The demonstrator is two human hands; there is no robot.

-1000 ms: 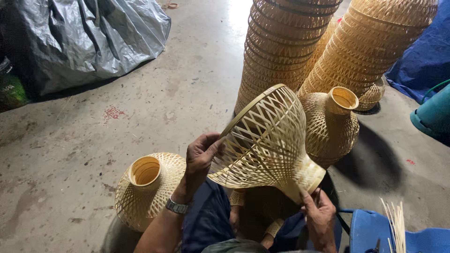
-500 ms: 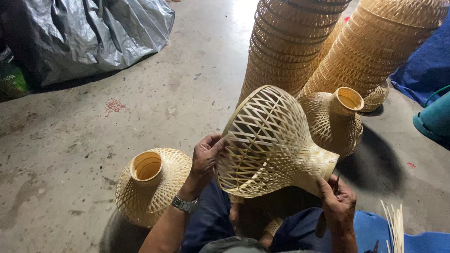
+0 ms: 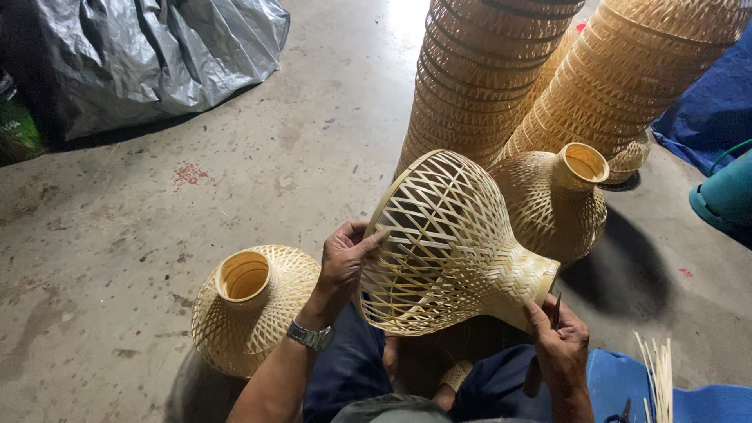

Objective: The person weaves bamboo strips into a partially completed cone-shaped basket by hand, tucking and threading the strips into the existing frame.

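Fingers [image 3: 354,235] of the left hand [image 3: 343,262] are curled on the wide rim of one open-weave bamboo lampshade [image 3: 446,243], and the right hand [image 3: 558,337] clamps its narrow neck at about 4 o'clock, with a thin dark tool [image 3: 555,309] between the fingers. This lampshade lies on its side over the person's lap, near the middle of the view. Two more finished shades stand on the concrete floor [image 3: 117,258]: one [image 3: 251,305] at 8 o'clock, one [image 3: 556,200] at 2 o'clock. Two tall stacks of woven shades [image 3: 486,70] rise at 12 to 1 o'clock. One grey plastic sheet [image 3: 149,55] lies at 10 o'clock. One bundle of thin bamboo strips [image 3: 659,376] stands at 4 o'clock on a blue cloth [image 3: 705,403].
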